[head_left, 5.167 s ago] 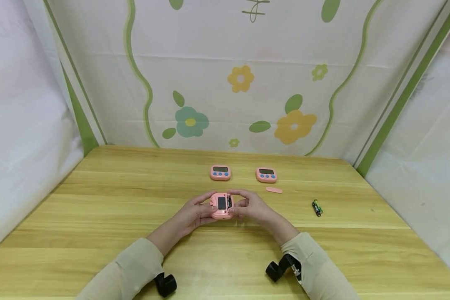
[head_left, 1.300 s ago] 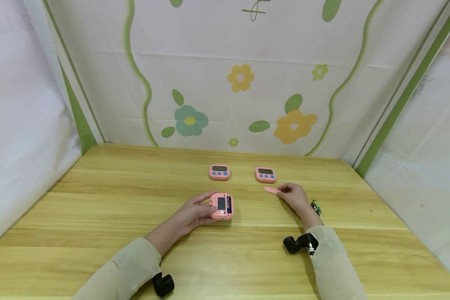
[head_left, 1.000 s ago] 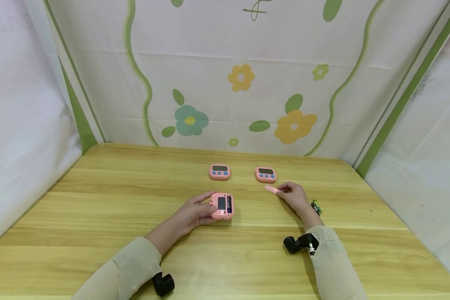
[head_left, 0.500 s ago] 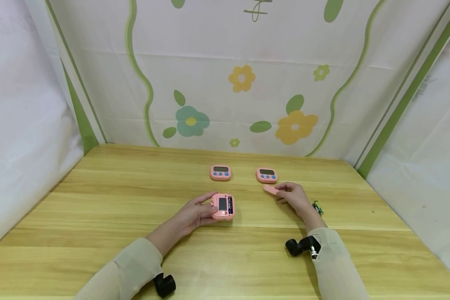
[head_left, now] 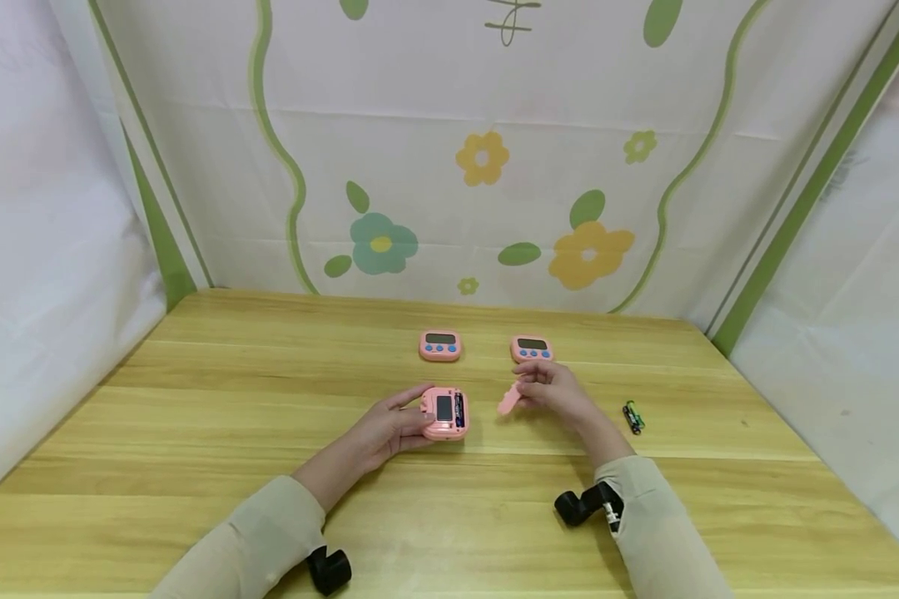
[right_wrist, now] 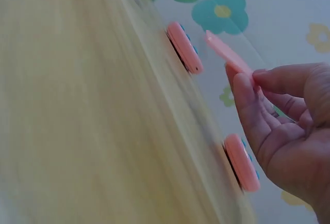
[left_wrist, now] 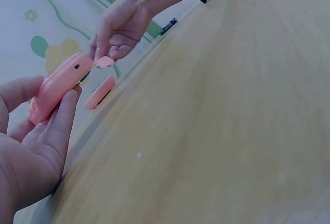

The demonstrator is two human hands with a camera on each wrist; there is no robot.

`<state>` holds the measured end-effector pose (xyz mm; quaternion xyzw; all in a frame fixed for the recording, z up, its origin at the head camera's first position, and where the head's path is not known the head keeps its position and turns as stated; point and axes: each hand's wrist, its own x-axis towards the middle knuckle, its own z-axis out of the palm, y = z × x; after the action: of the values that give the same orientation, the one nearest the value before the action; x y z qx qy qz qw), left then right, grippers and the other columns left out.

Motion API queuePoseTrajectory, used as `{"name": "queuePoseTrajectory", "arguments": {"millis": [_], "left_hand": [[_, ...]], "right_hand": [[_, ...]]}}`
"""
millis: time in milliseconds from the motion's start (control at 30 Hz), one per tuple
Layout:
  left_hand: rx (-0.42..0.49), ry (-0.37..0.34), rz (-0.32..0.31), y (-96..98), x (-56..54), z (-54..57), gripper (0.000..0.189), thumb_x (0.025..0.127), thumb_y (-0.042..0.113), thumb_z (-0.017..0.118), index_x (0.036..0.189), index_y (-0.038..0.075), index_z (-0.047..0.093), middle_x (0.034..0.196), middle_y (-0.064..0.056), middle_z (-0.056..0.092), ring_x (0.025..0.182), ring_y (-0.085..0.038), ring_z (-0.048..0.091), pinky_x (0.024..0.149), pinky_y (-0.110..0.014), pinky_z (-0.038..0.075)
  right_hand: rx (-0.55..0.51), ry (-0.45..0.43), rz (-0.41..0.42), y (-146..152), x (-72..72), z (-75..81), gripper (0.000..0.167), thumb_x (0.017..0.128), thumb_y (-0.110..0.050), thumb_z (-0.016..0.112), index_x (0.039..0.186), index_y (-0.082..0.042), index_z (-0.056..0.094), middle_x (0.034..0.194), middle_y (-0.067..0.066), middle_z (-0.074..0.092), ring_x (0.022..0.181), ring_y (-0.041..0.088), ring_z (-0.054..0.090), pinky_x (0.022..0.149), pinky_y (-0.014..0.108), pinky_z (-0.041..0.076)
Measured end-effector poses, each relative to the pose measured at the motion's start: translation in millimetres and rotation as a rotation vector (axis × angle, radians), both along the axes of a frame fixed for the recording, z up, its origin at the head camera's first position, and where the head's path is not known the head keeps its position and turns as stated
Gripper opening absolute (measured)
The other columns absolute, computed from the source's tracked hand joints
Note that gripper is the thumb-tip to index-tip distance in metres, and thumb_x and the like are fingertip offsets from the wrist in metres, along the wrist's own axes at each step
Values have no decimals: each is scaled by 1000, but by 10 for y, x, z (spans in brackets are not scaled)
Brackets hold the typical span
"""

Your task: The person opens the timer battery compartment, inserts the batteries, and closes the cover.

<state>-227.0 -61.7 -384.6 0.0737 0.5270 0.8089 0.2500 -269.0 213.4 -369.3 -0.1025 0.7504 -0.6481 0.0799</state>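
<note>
My left hand [head_left: 388,431] grips a pink digital timer [head_left: 449,432], thumb on its upturned back and fingers underneath. A dark battery [head_left: 459,409] lies in the uncovered slot along the timer's right side. To the right, my right hand [head_left: 558,394] pinches a small pink battery cover [head_left: 509,400] between thumb and fingers, held a short way off from the timer. The right wrist view shows this cover as a thin strip [right_wrist: 227,52] raised above the table. In the left wrist view the timer [left_wrist: 61,87] is seen edge-on, lifted in the fingers.
Two more pink timers with blue buttons lie face up behind the hands, one at the left [head_left: 439,346] and one at the right [head_left: 532,348]. Loose batteries [head_left: 633,418] lie on the wooden table [head_left: 195,399] to the right. A flowered cloth [head_left: 434,100] hangs behind.
The right hand has left the timer, picked the battery cover up off the table, and brought it left towards the timer, turning it. The left hand has stayed put with the timer.
</note>
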Motion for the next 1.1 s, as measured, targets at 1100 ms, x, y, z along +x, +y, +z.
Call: {"name": "queuePoseTrajectory", "arguments": {"millis": [1100], "left_hand": [[-14, 8, -21, -43, -11, -10, 66, 79, 3, 57, 136, 6, 25, 116, -22, 48, 88, -24, 58, 80, -38, 45]], "right_hand": [[-24, 99, 92, -714, 106, 78, 26, 77, 5, 60, 97, 18, 49, 81, 12, 59, 65, 13, 54, 56, 24, 48]]}}
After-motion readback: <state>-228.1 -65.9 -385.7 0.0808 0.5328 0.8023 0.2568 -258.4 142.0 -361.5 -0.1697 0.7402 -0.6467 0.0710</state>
